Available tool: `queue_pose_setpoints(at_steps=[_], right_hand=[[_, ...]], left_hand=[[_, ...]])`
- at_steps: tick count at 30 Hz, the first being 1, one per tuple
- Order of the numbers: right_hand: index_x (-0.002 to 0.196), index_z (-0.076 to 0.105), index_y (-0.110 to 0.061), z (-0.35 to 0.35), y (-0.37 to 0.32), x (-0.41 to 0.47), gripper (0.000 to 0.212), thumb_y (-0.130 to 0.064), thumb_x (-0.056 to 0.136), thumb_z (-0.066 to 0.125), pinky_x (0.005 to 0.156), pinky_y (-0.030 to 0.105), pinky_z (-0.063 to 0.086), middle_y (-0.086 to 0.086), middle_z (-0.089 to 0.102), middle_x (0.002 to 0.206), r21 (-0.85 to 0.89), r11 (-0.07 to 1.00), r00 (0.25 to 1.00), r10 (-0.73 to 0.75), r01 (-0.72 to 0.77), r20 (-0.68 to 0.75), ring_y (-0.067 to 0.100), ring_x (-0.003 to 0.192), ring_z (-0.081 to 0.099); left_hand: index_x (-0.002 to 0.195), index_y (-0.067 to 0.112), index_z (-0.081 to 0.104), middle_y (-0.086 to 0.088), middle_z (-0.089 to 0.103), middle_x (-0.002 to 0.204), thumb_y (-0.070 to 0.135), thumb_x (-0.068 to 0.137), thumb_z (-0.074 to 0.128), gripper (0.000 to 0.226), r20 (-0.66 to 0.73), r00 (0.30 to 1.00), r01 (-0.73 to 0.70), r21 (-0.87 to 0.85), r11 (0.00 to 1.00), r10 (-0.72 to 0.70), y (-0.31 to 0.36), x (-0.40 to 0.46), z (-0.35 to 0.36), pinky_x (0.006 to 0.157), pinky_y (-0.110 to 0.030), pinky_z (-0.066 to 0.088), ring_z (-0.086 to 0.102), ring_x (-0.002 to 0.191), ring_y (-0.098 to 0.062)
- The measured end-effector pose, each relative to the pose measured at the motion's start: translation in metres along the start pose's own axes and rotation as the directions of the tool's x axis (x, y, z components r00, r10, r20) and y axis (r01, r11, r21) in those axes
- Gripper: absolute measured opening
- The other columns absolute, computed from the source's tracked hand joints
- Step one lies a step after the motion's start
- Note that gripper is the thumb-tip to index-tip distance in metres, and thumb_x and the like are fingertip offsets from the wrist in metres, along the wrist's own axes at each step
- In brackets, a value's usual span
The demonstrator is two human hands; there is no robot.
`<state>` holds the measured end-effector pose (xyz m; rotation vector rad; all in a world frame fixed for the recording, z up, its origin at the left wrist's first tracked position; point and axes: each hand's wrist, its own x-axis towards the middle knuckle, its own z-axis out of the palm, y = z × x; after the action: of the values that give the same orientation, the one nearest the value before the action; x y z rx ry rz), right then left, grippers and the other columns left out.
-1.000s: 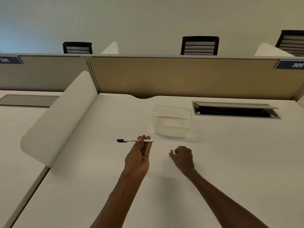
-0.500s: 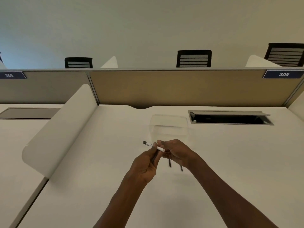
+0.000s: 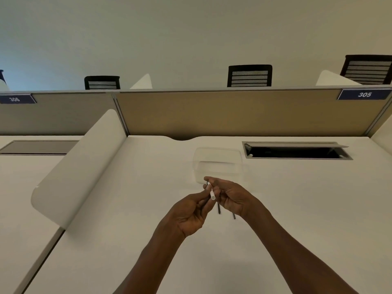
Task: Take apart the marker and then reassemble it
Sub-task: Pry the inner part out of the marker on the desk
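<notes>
Far left on the neighbouring desk: a grey flap [image 3: 39, 147] set flush into the top, and above it a blue plate reading 306 [image 3: 17, 99] on the partition. Next, a white curved divider [image 3: 78, 166] rising between the two desks. Behind, a tan partition panel [image 3: 233, 112], with three dark chair backs showing over its top edge, one of them near the middle [image 3: 249, 75].

On the white counter [image 3: 127, 240], near the middle: left hand [image 3: 187, 215] raised off the surface, fingers curled, gripping what looks like a thin dark rod-like part that runs up toward the marker; exact part too small to tell. Just right of it, touching at the fingertips: right hand [image 3: 230, 197], fingers curled round the white marker barrel [image 3: 211, 193], held tilted, lower open end toward the camera, upper end pinched between the fingertips of both hands. Below the right hand, lying on the counter: two short dark pieces [image 3: 219, 209], one just beside the other, partly hidden by the hand.

Just beyond the hands: a clear plastic container [image 3: 218, 164], sitting on the counter. Further right: an open cable hatch [image 3: 297, 152], its lid tipped up. Upper right on the partition: a blue plate reading 305 [image 3: 363, 94].
</notes>
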<state>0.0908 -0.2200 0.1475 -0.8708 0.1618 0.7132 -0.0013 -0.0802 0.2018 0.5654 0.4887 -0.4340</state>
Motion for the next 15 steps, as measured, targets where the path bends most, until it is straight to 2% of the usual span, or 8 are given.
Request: queue_pose_setpoints(at_steps=[4, 7, 8, 9, 11, 12, 13, 15], right_hand=[[0.112, 0.063, 0.011, -0.005, -0.001, 0.0, 0.039, -0.004, 0.077, 0.071, 0.052, 0.019, 0.056, 0.017, 0.069, 0.088, 0.001, 1.0, 0.997, -0.028, 0.028, -0.067, 0.016, 0.066, 0.065], [0.102, 0.066, 0.01, -0.014, -0.002, 0.0, 0.021, -0.001, 0.084, 0.066, 0.057, 0.017, 0.057, 0.018, 0.065, 0.088, 0.093, 0.994, 0.989, -0.037, 0.05, -0.144, 0.016, 0.064, 0.067], [0.098, 0.066, 0.009, -0.017, -0.003, 0.0, 0.015, 0.0, 0.085, 0.065, 0.055, 0.016, 0.056, 0.017, 0.065, 0.086, 0.125, 0.991, 0.986, -0.035, 0.056, -0.164, 0.016, 0.061, 0.067], [0.094, 0.065, 0.009, -0.02, -0.003, 0.0, 0.012, 0.0, 0.086, 0.064, 0.053, 0.016, 0.056, 0.017, 0.064, 0.083, 0.146, 0.987, 0.982, -0.036, 0.064, -0.184, 0.016, 0.058, 0.066], [0.09, 0.064, 0.008, -0.027, -0.003, -0.002, 0.008, 0.001, 0.087, 0.063, 0.05, 0.016, 0.055, 0.017, 0.065, 0.077, 0.164, 0.983, 0.971, -0.048, 0.088, -0.235, 0.017, 0.056, 0.066], [0.089, 0.064, 0.007, -0.031, -0.003, -0.003, 0.006, 0.001, 0.087, 0.063, 0.049, 0.016, 0.054, 0.017, 0.066, 0.074, 0.165, 0.981, 0.964, -0.056, 0.102, -0.261, 0.017, 0.056, 0.067], [0.088, 0.064, 0.007, -0.034, -0.003, -0.004, 0.005, 0.001, 0.087, 0.063, 0.049, 0.016, 0.054, 0.017, 0.067, 0.072, 0.163, 0.98, 0.956, -0.063, 0.114, -0.288, 0.018, 0.056, 0.067], [0.085, 0.064, 0.007, -0.04, -0.002, -0.006, 0.005, 0.002, 0.087, 0.063, 0.049, 0.017, 0.055, 0.016, 0.068, 0.069, 0.158, 0.978, 0.94, -0.076, 0.135, -0.334, 0.018, 0.056, 0.068]], left_hand=[[0.101, -0.007, 0.071, -0.022, 0.073, 0.103, 0.011, 0.081, 0.071, 0.028, 0.038, 0.998, -0.046, 0.075, 0.996, 0.043, -0.002, 0.009, -0.006, 0.066, -0.03, 0.062, 0.075, 0.087, -0.026], [0.102, -0.004, 0.069, -0.019, 0.075, 0.101, 0.026, 0.092, 0.065, 0.032, -0.033, 0.971, -0.21, 0.366, 0.907, 0.238, -0.006, 0.025, -0.022, 0.071, -0.031, 0.061, 0.074, 0.093, -0.027], [0.101, 0.001, 0.069, -0.013, 0.077, 0.098, 0.031, 0.094, 0.062, 0.031, -0.056, 0.936, -0.27, 0.521, 0.81, 0.348, -0.007, 0.031, -0.031, 0.075, -0.034, 0.061, 0.074, 0.091, -0.024], [0.095, 0.008, 0.07, -0.005, 0.077, 0.093, 0.034, 0.095, 0.06, 0.028, -0.055, 0.877, -0.312, 0.69, 0.653, 0.477, -0.008, 0.036, -0.041, 0.078, -0.037, 0.06, 0.074, 0.088, -0.019], [0.086, 0.016, 0.069, 0.007, 0.07, 0.087, 0.036, 0.097, 0.055, 0.027, 0.053, 0.73, -0.272, 0.937, 0.218, 0.682, -0.009, 0.048, -0.065, 0.087, -0.04, 0.054, 0.065, 0.082, -0.016], [0.096, 0.016, 0.071, 0.003, 0.069, 0.092, 0.037, 0.098, 0.052, 0.028, 0.108, 0.683, -0.218, 0.974, 0.061, 0.722, -0.01, 0.054, -0.078, 0.092, -0.037, 0.049, 0.064, 0.09, -0.02], [0.115, 0.017, 0.069, -0.002, 0.071, 0.11, 0.037, 0.099, 0.05, 0.032, 0.13, 0.677, -0.172, 0.985, -0.017, 0.725, -0.012, 0.061, -0.091, 0.1, -0.035, 0.044, 0.063, 0.108, -0.023], [0.141, 0.012, 0.049, -0.006, 0.052, 0.145, 0.038, 0.1, 0.046, 0.049, 0.138, 0.721, -0.119, 0.99, -0.075, 0.679, -0.014, 0.073, -0.115, 0.113, -0.034, 0.031, 0.039, 0.141, -0.022]])
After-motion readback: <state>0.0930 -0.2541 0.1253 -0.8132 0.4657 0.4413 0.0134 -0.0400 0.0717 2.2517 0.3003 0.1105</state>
